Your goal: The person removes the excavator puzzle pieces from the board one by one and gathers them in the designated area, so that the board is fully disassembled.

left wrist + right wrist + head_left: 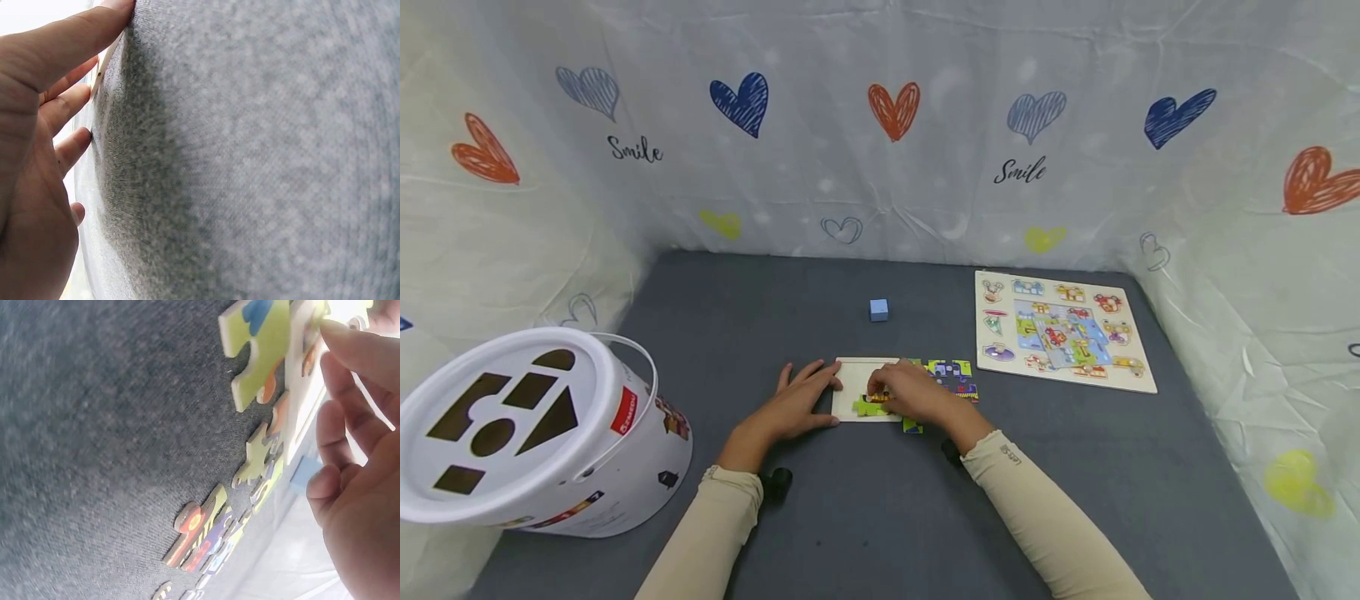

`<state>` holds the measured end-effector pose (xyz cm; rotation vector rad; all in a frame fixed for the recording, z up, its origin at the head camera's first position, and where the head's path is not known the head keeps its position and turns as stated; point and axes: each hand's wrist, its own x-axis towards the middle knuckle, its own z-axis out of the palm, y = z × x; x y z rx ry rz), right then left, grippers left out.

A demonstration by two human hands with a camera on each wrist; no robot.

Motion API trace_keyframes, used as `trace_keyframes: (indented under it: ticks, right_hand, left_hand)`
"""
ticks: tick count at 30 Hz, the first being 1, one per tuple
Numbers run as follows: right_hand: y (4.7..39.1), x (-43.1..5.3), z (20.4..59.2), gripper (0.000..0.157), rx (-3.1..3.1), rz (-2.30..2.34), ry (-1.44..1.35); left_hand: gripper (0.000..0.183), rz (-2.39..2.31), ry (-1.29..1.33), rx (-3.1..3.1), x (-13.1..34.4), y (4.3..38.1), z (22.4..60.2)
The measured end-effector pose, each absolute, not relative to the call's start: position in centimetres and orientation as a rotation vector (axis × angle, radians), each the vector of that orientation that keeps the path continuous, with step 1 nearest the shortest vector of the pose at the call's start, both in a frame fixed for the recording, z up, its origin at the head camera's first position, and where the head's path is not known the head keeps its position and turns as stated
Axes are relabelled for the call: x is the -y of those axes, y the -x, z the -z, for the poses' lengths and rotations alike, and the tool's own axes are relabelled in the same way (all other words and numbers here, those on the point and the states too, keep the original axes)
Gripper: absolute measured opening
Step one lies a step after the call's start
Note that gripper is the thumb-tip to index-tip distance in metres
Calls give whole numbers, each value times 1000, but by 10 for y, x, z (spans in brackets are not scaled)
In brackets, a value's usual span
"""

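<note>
A shallow wooden puzzle tray (857, 375) lies on the dark table, with a green puzzle piece (867, 408) in its lower part. My left hand (797, 406) rests at the tray's left edge, fingers spread and thumb extended. In the left wrist view the fingertips (78, 94) touch the thin tray edge. Over the tray's right side, my right hand (913, 392) pinches a small puzzle piece (877, 398) with colourful print; the fingers partly cover it. Loose puzzle pieces (950, 368) lie right of the tray, and a green one (262, 353) sits by its near edge.
A blue cube (878, 311) stands behind the tray. At the back right lies a larger wooden picture board (1138, 362) with pieces on it. A white bucket (647, 475) with a shape-hole lid stands at the left. A heart-patterned cloth (805, 175) hangs behind the table.
</note>
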<state>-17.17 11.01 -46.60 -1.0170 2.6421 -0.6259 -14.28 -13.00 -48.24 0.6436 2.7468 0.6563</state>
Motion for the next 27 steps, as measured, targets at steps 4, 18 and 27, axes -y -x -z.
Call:
trace_keyframes:
  ticks: [4,18,27]
  right_hand:
    - [173,-112,466,3,-2611,717,977]
    - [178,-142,445,9,-2342,1020,816]
    - [186,-186,432,9,-2265,827,794]
  left_hand:
    - [48,-668,-644,-2744,129,141,482]
    - [48,-665,-647,-2742,128,142,485]
    - [48,-675,-643,-2741,129,143,483]
